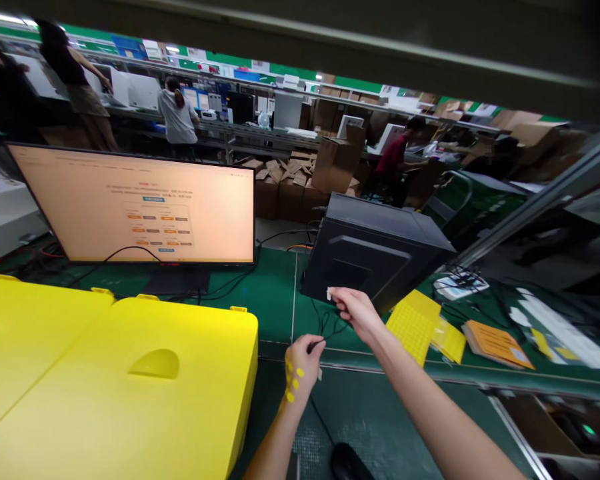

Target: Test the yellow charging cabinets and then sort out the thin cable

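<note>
My left hand [305, 360] is closed around a thin black cable [322, 416], above the front of the green bench. That cable runs down to a black computer mouse [349, 461] at the bottom edge. Several round yellow stickers [295, 383] dot the back of this hand and wrist. Farther forward, my right hand [356, 312] pinches a small white piece [329, 293] between thumb and fingertips; whether it is a label or a plug I cannot tell. Loops of black cable [336, 327] hang between the hands. Just behind stands a black computer tower [370, 250].
Large yellow bins [195, 407] fill the left front. Behind them stands a lit monitor [145, 207]. Yellow sticker sheets [413, 327], an orange booklet stack [497, 343] and a white power strip [461, 285] lie at right. Several people work at benches beyond.
</note>
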Demonstrator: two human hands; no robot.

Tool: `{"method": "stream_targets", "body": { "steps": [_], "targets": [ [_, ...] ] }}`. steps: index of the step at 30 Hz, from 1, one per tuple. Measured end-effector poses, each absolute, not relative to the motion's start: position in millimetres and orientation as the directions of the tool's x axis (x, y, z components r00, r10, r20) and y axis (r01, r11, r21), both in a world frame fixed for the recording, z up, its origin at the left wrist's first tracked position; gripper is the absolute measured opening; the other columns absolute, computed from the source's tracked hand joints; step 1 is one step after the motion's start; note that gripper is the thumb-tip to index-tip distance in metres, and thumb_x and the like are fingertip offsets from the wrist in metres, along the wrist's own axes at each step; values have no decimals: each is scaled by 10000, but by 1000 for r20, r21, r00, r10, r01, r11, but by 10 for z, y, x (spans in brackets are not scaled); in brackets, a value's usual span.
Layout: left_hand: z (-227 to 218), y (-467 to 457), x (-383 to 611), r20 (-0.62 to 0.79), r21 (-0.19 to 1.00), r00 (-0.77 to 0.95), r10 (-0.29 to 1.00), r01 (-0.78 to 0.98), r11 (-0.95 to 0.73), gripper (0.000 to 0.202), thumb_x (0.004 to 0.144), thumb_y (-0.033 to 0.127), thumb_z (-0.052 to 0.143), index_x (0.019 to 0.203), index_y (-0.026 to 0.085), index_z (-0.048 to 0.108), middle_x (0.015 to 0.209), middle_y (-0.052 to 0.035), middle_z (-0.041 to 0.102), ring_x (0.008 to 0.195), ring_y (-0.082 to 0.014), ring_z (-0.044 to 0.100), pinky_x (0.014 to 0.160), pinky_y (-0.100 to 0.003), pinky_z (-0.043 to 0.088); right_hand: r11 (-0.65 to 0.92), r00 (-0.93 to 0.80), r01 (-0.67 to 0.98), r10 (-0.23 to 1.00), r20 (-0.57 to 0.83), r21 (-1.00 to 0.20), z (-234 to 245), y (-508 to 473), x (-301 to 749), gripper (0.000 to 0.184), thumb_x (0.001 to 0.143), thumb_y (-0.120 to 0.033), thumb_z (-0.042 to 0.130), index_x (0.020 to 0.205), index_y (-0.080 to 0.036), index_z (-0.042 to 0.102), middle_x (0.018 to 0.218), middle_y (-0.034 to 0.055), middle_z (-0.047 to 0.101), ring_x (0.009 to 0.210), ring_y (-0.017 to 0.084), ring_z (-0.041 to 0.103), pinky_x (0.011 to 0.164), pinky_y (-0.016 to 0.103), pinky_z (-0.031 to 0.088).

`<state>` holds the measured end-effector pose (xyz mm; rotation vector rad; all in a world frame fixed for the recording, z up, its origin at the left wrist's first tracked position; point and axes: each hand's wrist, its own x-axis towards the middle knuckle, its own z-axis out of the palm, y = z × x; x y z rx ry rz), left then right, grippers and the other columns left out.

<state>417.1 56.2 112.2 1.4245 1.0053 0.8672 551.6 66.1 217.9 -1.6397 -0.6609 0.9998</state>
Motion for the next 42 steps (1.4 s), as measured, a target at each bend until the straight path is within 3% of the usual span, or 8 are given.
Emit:
{"method": "stream_targets", "body": {
  "steps": [7,14,17,20,25,31,37,42],
  "targets": [
    [1193,661,4228,-313,883,314,896,-251,397,367,609,436,725,788,136,612,626,2,541,472,-71,428,440,-180,313,-225,302,-305,899,-318,-925,2206,-207,4838,336,680,-500,660,658,-188,537,531,-61,302,469,80,183,437,250,132],
    [1498,503,4207,-423,664,400,813,-474,578,499,567,463,778,875,150,543,685,41,463,426,-5,299,337,-131,126,-238,452,-136,849,-274,-962,1522,-591,4263,318,629,-409,729,631,-199,489,520,-63,384,509,103,312,507,244,261],
    [1560,449,4152,-417,601,476,774,-495,628,431,599,388,794,856,144,550,669,39,468,437,-4,323,341,-118,163,-267,373,-174,873,-314,-948,1524,-579,4346,344,560,-284,769,676,-209,453,562,-67,466,519,102,380,516,229,293],
    [1549,453,4116,-455,517,502,735,-524,677,394,612,382,790,771,140,522,625,55,436,403,2,285,321,-121,158,-307,249,25,924,-291,-951,1702,-600,4526,223,595,-194,723,707,-198,530,607,-38,554,563,118,455,564,241,341],
    [1526,549,4102,-540,386,470,698,-599,702,394,585,302,803,724,148,468,626,60,440,371,14,249,291,-117,137,-242,307,-15,922,-235,-970,1844,-651,4747,268,746,-408,595,856,-169,641,735,54,637,601,165,546,566,279,400],
    [1593,504,4163,-565,441,351,747,-636,633,351,621,253,777,800,148,495,680,43,479,402,2,347,304,-102,181,-137,567,164,823,-21,-977,1834,-515,4745,242,811,-404,515,726,-199,610,707,46,604,652,189,532,623,313,402],
    [1634,490,4208,-580,544,275,767,-570,616,390,583,315,795,809,139,529,703,39,498,395,4,359,315,-113,221,14,406,695,818,407,-719,1823,-540,4556,136,853,-250,547,890,-236,677,867,44,657,800,194,555,740,339,381],
    [1677,519,4190,-566,580,272,778,-539,610,444,548,325,804,869,147,554,734,29,500,418,-2,379,321,-116,199,81,367,623,848,382,-778,1731,-722,4331,258,911,-210,444,1100,-255,614,922,58,568,865,169,534,751,296,449]
  ]
}}
